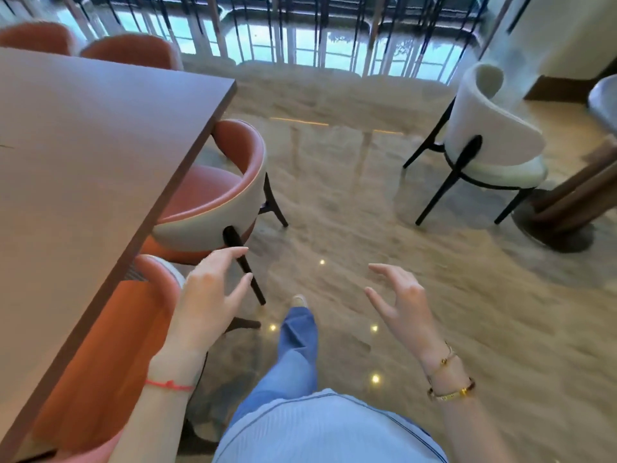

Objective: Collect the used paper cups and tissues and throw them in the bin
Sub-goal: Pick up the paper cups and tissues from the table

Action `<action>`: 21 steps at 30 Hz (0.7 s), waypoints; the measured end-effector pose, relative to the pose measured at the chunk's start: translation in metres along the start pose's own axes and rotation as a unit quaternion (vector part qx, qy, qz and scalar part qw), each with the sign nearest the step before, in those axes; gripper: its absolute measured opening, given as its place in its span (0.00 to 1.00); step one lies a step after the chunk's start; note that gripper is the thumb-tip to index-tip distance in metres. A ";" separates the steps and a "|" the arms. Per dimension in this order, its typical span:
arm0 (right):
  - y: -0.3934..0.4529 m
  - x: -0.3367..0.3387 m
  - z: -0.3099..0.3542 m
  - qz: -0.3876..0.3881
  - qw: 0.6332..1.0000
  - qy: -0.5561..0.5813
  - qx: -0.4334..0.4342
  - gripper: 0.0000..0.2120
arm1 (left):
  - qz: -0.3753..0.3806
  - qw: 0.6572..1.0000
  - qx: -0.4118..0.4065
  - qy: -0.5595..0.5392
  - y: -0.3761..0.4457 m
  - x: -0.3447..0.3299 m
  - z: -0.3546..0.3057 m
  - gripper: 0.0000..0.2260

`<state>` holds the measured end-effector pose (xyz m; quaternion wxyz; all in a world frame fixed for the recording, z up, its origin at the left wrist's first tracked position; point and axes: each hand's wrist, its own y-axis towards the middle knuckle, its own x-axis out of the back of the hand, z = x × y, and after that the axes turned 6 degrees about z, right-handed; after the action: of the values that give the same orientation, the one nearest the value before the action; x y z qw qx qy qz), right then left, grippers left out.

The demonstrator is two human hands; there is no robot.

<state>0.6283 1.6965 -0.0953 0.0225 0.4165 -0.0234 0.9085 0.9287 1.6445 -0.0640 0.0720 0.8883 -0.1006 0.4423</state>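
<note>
No paper cup, tissue or bin shows in the head view. My left hand [212,295] hangs in the air beside the long brown table [86,155], fingers spread and holding nothing, just in front of an orange chair's black leg. My right hand [402,300] is raised over the glossy floor, fingers apart, also holding nothing. Both hands are at about the same height, roughly a body's width apart. My leg in blue trousers steps forward between them.
Orange and white chairs [217,195] are tucked along the table's right edge, with a nearer orange one [110,355] by my left arm. A white chair [490,142] stands at the right next to a wooden pedestal base [567,208]. A railing with glass closes the far side.
</note>
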 end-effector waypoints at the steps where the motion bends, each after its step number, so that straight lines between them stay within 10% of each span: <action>1: 0.021 0.001 -0.002 -0.005 1.000 -0.002 -0.004 0.16 | 0.003 1.000 -0.003 -0.003 0.024 -0.001 0.002 0.18; 21: 0.439 0.063 -0.050 -0.084 0.994 0.010 -0.066 0.17 | 0.072 0.994 -0.078 -0.023 0.487 -0.011 -0.002 0.17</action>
<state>0.5230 1.2624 -0.0909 0.1264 0.4058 -0.0480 0.9039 0.8028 1.1743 -0.0532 0.1071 0.8802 -0.2000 0.4168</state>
